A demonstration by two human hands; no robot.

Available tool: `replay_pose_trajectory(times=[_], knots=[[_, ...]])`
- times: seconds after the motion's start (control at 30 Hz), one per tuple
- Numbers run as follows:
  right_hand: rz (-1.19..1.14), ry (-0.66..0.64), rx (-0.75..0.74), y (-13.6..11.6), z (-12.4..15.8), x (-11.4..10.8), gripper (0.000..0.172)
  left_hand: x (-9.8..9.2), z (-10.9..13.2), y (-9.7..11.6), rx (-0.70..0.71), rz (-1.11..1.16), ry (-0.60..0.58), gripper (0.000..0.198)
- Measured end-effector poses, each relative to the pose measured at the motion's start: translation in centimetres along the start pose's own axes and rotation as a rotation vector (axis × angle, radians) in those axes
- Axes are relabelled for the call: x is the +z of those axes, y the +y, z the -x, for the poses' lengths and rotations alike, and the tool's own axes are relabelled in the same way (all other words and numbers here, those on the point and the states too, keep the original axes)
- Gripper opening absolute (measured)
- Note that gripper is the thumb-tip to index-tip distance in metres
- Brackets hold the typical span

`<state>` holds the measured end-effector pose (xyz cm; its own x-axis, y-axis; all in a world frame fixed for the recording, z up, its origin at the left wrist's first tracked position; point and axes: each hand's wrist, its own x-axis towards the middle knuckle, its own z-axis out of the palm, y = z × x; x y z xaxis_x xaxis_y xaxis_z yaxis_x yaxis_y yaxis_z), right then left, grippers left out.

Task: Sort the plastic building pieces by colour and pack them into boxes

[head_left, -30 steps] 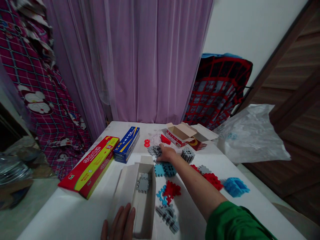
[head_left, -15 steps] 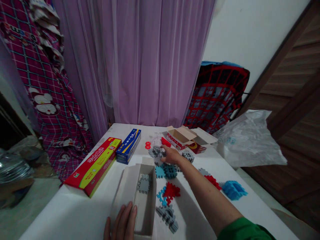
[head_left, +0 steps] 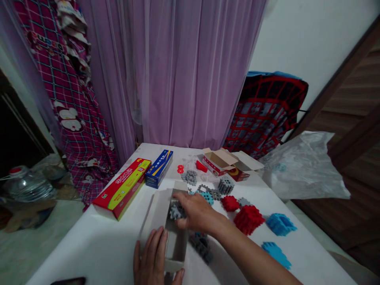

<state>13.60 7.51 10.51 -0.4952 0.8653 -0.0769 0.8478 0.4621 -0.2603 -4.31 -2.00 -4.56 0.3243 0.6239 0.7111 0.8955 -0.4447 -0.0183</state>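
Note:
A long open cardboard box (head_left: 177, 266), white inside, lies lengthwise in front of me. My left hand (head_left: 152, 255) grips its near left side, fingers along the wall and flap, thumb by the near end. Over the box's far half is my right hand (head_left: 194, 211), its fingers and thumb closed around a grey toothed plastic building piece (head_left: 176, 211) inside the box. Part of that piece is hidden by the hand. Right of the box lie dark grey interlocking pieces (head_left: 202, 249), partly covered by my right forearm. Light blue pieces (head_left: 207, 196) show just beyond the right hand.
A red-and-yellow box (head_left: 121, 186) and a blue box (head_left: 159, 169) stand left. Farther off are grey pieces (head_left: 190, 177), a grey cube (head_left: 226, 185) and open boxes (head_left: 216, 163). Red blocks (head_left: 248, 219), blue blocks (head_left: 280, 224) and a plastic bag (head_left: 308, 170) are right.
My right hand has come back from the grey pieces at the far side to the open box, with a grey piece in its fingers. My left thumb now shows at the box's near end.

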Motion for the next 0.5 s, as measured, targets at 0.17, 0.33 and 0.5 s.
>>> replay_pose_trajectory(times=[0.17,0.33,0.5], knots=[[0.007,0.044,0.005,0.4,0.4,0.4,0.079,-0.7,-0.2,0.1,-0.012,0.024,-0.014,0.092],[-0.016,0.254,0.203,4.8,-0.3,-2.6,0.038,-0.8,-0.1,0.7,-0.079,0.074,-0.042,0.087],[0.097,0.180,0.477,11.9,-4.4,-3.5,0.035,-0.6,0.1,1.1,-0.150,0.091,-0.064,0.082]])
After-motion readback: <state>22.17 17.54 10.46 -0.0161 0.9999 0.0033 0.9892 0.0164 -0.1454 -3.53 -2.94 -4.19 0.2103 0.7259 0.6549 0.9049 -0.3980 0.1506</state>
